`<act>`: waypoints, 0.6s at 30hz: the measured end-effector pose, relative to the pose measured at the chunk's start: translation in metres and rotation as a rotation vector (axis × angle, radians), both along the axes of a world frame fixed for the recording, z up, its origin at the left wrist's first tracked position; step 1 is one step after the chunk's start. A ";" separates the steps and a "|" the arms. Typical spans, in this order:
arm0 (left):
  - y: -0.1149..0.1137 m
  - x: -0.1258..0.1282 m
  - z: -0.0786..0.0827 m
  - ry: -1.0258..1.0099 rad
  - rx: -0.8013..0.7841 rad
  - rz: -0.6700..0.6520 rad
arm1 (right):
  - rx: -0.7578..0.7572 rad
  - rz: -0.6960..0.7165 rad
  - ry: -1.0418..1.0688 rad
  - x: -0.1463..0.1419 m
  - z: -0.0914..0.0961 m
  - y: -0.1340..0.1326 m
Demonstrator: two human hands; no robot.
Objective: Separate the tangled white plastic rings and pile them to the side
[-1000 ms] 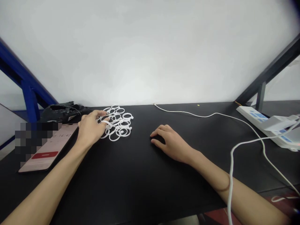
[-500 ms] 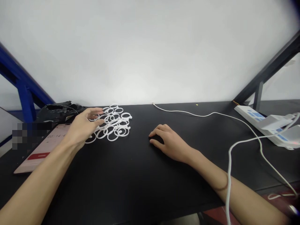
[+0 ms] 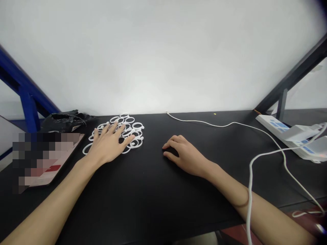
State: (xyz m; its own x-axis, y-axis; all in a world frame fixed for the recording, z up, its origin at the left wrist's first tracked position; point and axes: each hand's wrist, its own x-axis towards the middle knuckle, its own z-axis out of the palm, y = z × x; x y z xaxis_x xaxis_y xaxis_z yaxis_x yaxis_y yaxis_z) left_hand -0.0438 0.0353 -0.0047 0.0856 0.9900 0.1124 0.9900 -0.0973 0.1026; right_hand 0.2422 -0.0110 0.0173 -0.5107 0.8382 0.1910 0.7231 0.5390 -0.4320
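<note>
Several white plastic rings (image 3: 137,126), each with a small knob, lie in an overlapping cluster at the left of the black table (image 3: 153,197). Over the front of this cluster is my left hand (image 3: 108,143), palm down with its fingers spread; it hides some of the rings. Whether the fingers press on the rings or hover just above them I cannot tell. To the right, my right hand (image 3: 182,153) rests on the bare table top. Its fingers are loosely curved, the thumb apart from the forefinger, and nothing shows between them.
A phone (image 3: 55,166), partly blurred out, lies on the left, with a crumpled black plastic bag (image 3: 63,120) behind it. On the right are a white power strip (image 3: 276,127) and a white cable (image 3: 204,122) that also crosses above my right forearm. Metal beams (image 3: 28,105) flank the table.
My left hand has moved right from the cluster's left edge and now lies flat over the rings, fingers spread. Rings on the left show shifted slightly. My right hand has stayed put.
</note>
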 end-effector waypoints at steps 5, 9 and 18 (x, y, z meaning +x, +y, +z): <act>0.002 0.001 0.000 0.024 -0.005 0.026 | 0.005 0.005 0.004 -0.001 0.000 0.001; 0.002 0.000 0.002 0.043 -0.007 0.042 | 0.016 0.001 0.005 0.000 -0.002 0.001; 0.002 0.002 0.002 0.041 0.052 0.029 | 0.000 -0.005 -0.006 -0.001 -0.001 0.001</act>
State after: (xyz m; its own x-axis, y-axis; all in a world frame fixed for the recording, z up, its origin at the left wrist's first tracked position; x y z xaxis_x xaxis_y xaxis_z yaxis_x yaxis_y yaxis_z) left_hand -0.0422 0.0376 -0.0031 0.0629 0.9850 0.1609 0.9957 -0.0728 0.0569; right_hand 0.2415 -0.0099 0.0161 -0.5077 0.8408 0.1880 0.7284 0.5354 -0.4274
